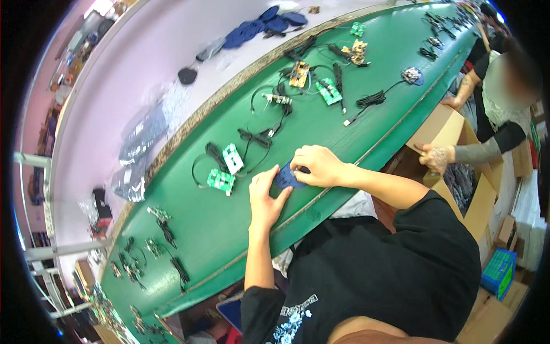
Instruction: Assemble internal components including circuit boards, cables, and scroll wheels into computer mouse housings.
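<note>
A dark blue, roundish flat piece (292, 176) lies on the green work surface (326, 137), close to its near edge. My left hand (264, 199) holds the piece by its left side, the thumb and index finger set against its rim. Over the right part of the piece, my right hand (318, 165) is closed, fingertips pinched together. What the pinch holds is too small or hidden to make out. Left of my hands, a green circuit board (220, 180) and a paler board (232, 159) lie with black cables.
More boards with cables, including an orange one (299, 74), line the surface. A coiled black cable (371, 99) lies to the right. Blue pieces (246, 33) and plastic bags (142, 137) rest on the far ledge. At right, another person's hand (436, 158) touches an open cardboard box (478, 209).
</note>
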Available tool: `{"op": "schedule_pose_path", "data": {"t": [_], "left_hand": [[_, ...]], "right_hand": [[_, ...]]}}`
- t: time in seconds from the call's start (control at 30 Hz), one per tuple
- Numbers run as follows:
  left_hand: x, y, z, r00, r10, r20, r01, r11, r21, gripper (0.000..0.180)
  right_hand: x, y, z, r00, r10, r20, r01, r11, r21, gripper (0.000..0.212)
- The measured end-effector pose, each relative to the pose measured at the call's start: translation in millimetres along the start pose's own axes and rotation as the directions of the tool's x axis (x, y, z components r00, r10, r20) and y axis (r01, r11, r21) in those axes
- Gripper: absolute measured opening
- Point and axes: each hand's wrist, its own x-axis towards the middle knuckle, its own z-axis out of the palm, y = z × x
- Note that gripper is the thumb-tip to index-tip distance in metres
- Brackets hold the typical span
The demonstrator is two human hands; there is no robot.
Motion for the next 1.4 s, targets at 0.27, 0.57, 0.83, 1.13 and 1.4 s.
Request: {"op": "schedule_pose_path", "data": {"t": [0.27, 0.57, 0.83, 1.13, 1.4], "left_hand": [[12, 0, -19, 0.991, -0.094, -0.099, 0.078, 0.985, -0.153, 0.061], [21, -78, -67, 0.941, -0.081, -0.329, 0.181, 0.941, 0.285, 0.053], [-1, -90, -70, 0.922, 0.026, -0.387, 0.163, 0.880, 0.446, 0.041], [10, -90, -70, 0.909, 0.011, -0.417, 0.144, 0.930, 0.339, 0.041], [-1, -80, -66, 0.872, 0.090, -0.482, -0.010, 0.986, 0.165, 0.036]], "right_hand": [[61, 206, -150, 0.455, 0.441, -0.774, -0.428, 0.870, 0.244, 0.043], [80, 296, -186, 0.647, 0.662, -0.378, -0.749, 0.645, -0.153, 0.054], [71, 261, -262, 0.802, 0.357, -0.478, -0.188, 0.912, 0.366, 0.019], [148, 10, -394, 0.741, -0.140, -0.657, -0.033, 0.969, -0.243, 0.028], [179, -114, -389, 0.584, -0.383, -0.716, 0.150, 0.918, -0.368, 0.030]]}}
